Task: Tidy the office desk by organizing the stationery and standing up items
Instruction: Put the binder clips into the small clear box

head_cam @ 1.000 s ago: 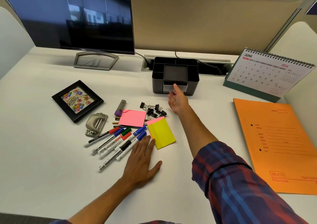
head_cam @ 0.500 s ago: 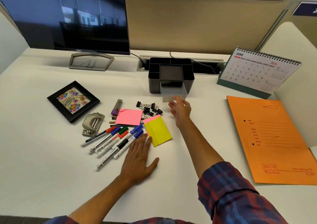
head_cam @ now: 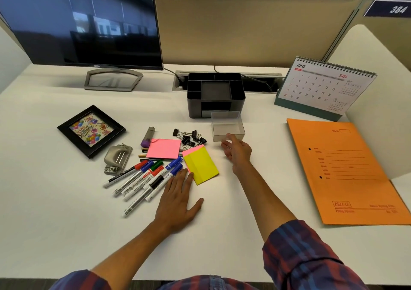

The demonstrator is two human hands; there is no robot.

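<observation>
The right hand reaches out to a small clear drawer that sits on the white counter, just in front of the black desk organizer. Its fingers touch the near edge of the drawer, but it is hard to tell if they pinch it or only rest against it. The drawer slot in the organizer is open and dark.

The left hand lies flat on the counter with its fingers apart and straight. The fingertips touch the ends of the markers and the corner of the yellow sticky notes.

A pink sticky pad lies just behind the markers. A pile of black binder clips lies between the pink pad and the clear drawer. A purple-tipped highlighter lies by the pink pad. A metal hole punch lies left of the markers. A black picture frame lies flat near it.

A desk calendar stands at the right, and an orange file folder lies in front of it. A monitor stands at the back left.
</observation>
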